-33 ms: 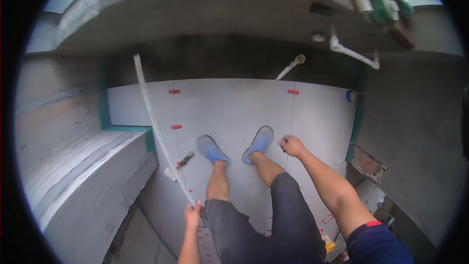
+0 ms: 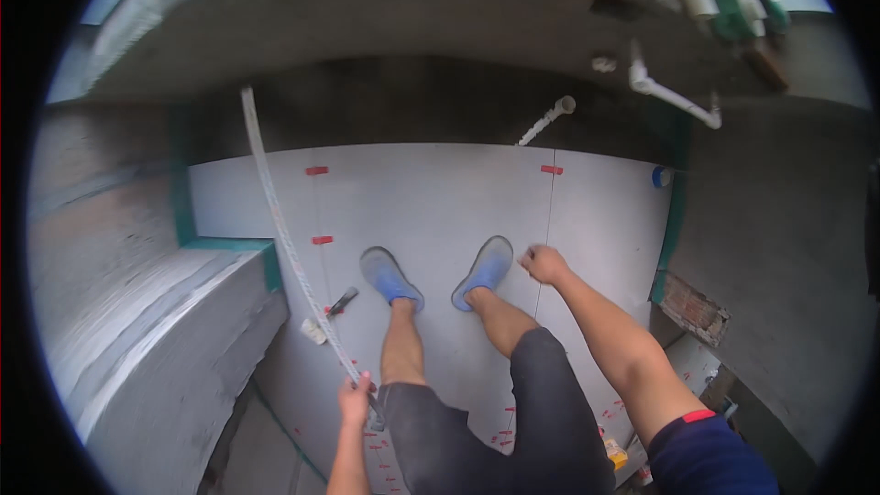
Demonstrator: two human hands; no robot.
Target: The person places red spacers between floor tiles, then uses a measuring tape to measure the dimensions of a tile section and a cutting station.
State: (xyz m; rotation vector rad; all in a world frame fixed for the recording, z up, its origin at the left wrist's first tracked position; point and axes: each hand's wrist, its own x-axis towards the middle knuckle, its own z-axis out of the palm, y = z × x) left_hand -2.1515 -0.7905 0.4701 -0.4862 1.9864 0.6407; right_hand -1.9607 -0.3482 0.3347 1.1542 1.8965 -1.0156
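Fingers [image 2: 366,379] of left hand [image 2: 354,401] gripping pale strip [image 2: 287,236], right hand [image 2: 547,264] curled

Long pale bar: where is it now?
In the head view's left half, the long pale bar slants from the left hand, left of the blue shoes.

Bare walls [image 2: 779,220] and red tile clips [image 2: 552,170] show a building site.

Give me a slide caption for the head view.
Left hand holds a long pale bar over grey tiles; right hand hovers near the blue shoes.
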